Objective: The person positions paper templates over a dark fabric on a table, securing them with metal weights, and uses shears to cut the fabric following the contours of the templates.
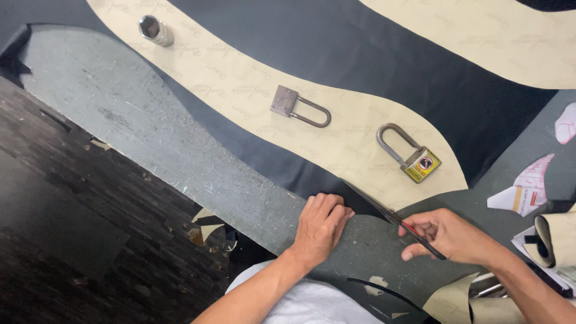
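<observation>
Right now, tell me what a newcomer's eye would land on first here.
First the wavy cream paper pattern sweeping across the black sheet, weighted by a grey padlock, a yellow-bodied padlock and a metal socket at upper left. Then the hands at the near edge: the right hand works scissors along the black sheet's edge, while the left hand presses the sheet flat on the worn grey table.

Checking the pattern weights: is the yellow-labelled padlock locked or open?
Locked: the padlock lies flat on the paper pattern, both shackle legs seated in its body.
</observation>
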